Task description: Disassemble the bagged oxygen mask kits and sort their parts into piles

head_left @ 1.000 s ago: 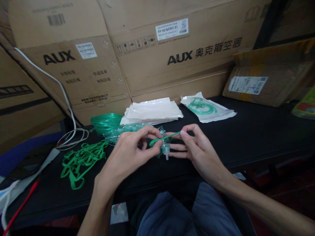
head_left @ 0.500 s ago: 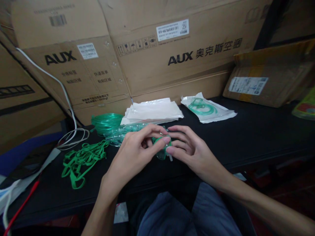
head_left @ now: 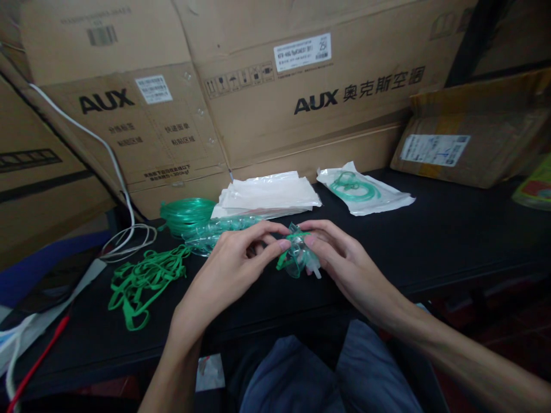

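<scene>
A small clear-green oxygen mask [head_left: 295, 261] with a white connector stub is held over the front of the table. My right hand [head_left: 338, 249] grips its right side, the thumb on the front and the fingers partly hidden behind. A green elastic strap [head_left: 282, 261] runs across the mask and hangs at its left side. My left hand [head_left: 241, 252] is closed at the mask's left edge, thumb and index finger pinching the strap there; its other fingers are curled and partly hidden. Behind my left hand lie several more clear-green masks [head_left: 206, 236] in a heap.
A tangle of green elastic straps [head_left: 148, 278] lies at left, with coiled green tubing [head_left: 187, 215] behind. White packets [head_left: 267, 195] are stacked at the back, beside a pouch [head_left: 365, 192] of tubing. Large cartons [head_left: 258, 115] stand behind; a taped box [head_left: 469, 132] is at right.
My right hand has turned the mask, so more of it and its white connector shows. The strap now lies across its top, and my left fingers are slightly farther from the mask's middle.
</scene>
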Action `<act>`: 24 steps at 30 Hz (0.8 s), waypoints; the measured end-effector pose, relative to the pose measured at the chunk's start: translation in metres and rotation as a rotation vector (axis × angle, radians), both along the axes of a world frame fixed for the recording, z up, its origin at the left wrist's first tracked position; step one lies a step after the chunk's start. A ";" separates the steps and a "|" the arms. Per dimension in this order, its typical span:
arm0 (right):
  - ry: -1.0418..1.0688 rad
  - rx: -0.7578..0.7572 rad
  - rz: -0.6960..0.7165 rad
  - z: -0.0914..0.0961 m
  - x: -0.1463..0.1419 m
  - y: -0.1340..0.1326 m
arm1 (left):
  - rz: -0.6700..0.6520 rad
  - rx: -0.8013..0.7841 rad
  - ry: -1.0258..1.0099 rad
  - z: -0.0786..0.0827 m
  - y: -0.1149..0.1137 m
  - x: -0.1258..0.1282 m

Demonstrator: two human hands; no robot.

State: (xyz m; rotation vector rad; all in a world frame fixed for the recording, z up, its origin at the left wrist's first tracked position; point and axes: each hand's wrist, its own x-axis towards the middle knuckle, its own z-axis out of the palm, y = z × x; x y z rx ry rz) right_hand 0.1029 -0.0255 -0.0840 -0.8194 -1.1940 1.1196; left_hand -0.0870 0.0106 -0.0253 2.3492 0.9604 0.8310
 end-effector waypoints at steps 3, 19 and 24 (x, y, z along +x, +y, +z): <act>0.016 -0.011 0.086 0.001 -0.001 0.000 | -0.008 0.014 0.025 -0.003 0.000 0.006; 0.278 -0.041 -0.103 0.010 -0.003 -0.002 | 0.095 0.282 0.365 -0.028 0.020 0.000; 0.238 -0.048 -0.085 0.010 -0.002 -0.004 | 0.177 0.241 0.404 -0.029 0.020 -0.002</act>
